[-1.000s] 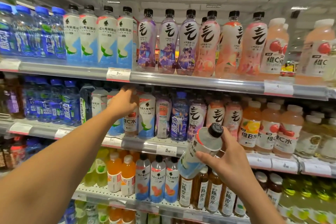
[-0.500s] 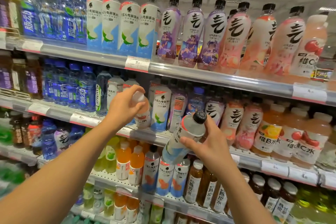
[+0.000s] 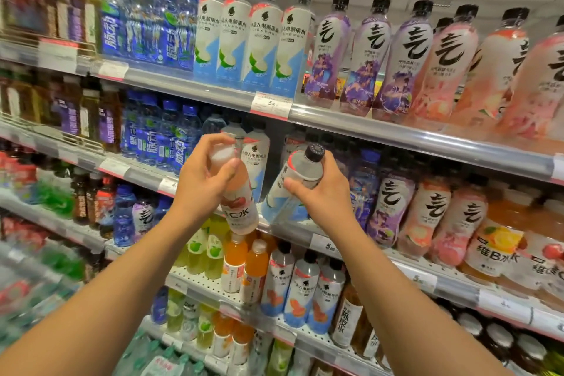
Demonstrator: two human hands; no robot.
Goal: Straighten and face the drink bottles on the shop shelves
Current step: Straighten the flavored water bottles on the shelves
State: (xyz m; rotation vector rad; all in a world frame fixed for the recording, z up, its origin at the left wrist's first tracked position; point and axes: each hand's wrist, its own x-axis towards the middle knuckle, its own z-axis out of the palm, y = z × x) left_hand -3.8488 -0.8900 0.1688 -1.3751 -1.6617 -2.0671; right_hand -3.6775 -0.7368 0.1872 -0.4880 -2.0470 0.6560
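A peach-coloured bottle (image 3: 236,192) with a white cap is held tilted in front of the middle shelf (image 3: 396,256), the left hand (image 3: 201,180) with fingers wrapped round its neck. Just beside it the right hand (image 3: 320,192) grips a tilted blue-and-white bottle (image 3: 287,189) with a black cap, fingers curled round its shoulder

You see glossy clear plastic bottles (image 3: 378,55) with smooth printed wraps on matt perforated metal shelves (image 3: 210,284), paper price tags (image 3: 270,103).
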